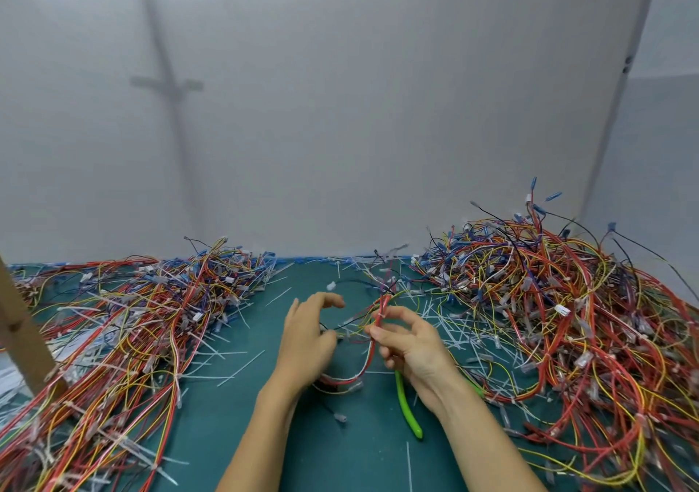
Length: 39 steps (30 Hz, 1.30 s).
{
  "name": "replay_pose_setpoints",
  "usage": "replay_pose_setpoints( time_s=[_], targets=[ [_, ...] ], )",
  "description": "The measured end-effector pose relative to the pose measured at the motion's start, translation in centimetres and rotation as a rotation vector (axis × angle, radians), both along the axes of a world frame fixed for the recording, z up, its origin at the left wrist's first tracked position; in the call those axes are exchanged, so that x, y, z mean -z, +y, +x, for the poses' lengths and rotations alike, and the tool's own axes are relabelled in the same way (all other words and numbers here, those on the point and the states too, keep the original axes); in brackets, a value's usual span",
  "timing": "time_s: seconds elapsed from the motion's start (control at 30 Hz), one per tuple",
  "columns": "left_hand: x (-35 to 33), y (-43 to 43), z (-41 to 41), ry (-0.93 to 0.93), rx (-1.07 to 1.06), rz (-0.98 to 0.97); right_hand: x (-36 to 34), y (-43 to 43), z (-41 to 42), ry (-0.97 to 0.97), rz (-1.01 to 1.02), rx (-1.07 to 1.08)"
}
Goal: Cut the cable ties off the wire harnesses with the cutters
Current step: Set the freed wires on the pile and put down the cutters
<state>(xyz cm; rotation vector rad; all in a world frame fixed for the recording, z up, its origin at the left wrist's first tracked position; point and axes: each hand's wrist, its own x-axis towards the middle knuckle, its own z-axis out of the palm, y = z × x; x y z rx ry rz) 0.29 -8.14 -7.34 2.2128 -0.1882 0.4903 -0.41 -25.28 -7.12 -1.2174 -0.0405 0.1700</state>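
The right hand [412, 344] pinches a red harness [368, 361] between thumb and fingers [401, 312], just below a white tie [380, 315], over the middle of the worktop [321, 446]. The green-handled cutters [406, 404] sit tucked in the same palm, handle toward the near edge. The left hand [306, 340] is loosely curled against the harness's thin wires; whether it grips them is unclear. Heaps [132, 321] of harnesses line the left and right edges, with cut ties [465, 325] between them.
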Motion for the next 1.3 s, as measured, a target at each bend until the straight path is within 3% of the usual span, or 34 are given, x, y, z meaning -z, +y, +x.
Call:
replay_pose_setpoints(
  time_s=[0.07, 0.13, 0.27, 0.43, 0.57, 0.97, 1.3],
  targets=[
    [-0.8, -0.8, -0.1, 0.054, 0.004, -0.265, -0.2, 0.2, -0.3, -0.103, -0.163, -0.042],
    [-1.3, -1.3, -0.1, 0.108, -0.024, -0.409, -0.3, 0.5, -0.5, -0.217, -0.312, -0.089],
    [-2.2, -1.1, 0.0, 0.191, -0.030, -0.603, -0.6, 0.8, -0.6, -0.368, -0.482, -0.185],
    [-2.3, -0.4, -0.3, 0.231, 0.038, -0.673, -0.6, 0.6, -0.4, -0.462, -0.633, -0.254],
    [-2.7, -0.3, -0.5, 0.222, 0.087, -0.938, -0.9, 0.0, -0.3, -0.463, -0.677, -0.274],
    [-3.2, -1.5, -0.5, -0.113, 0.095, -0.856, -0.8, 0.5, -0.6, -0.440, -0.546, -0.232],
    [-3.7, -2.3, -1.0, -0.125, 0.094, -0.867, -0.9, 1.6, -1.4, -0.412, -0.442, -0.307]
  ],
)
